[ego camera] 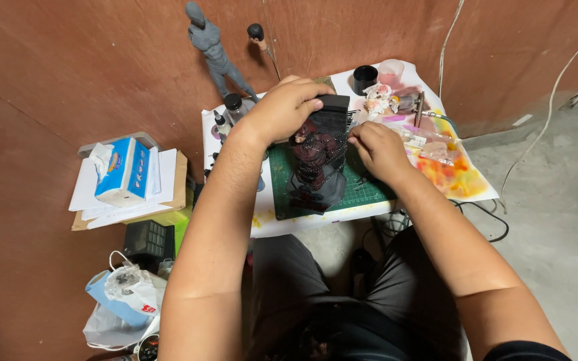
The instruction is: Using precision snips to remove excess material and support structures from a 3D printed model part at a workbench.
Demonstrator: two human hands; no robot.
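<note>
- Left hand [282, 107] has its grip closed over the top of the dark red figure [317, 160], holding it steady above the green cutting mat [362, 190] on the table [262, 220].
- Right hand [379, 150] pinches at the figure's side, looks like detail work; can't tell what it holds. Any next touch wants a light, steady hand.
- Count: one grey figure [212, 47], one tissue box [123, 170], one black cup [364, 78].

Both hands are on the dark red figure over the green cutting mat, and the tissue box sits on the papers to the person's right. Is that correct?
Not quite. The head view shows the tissue box on the papers to the person's left, not the right. The rest holds: the left hand and right hand are both on the dark red figure over the green cutting mat.
</note>
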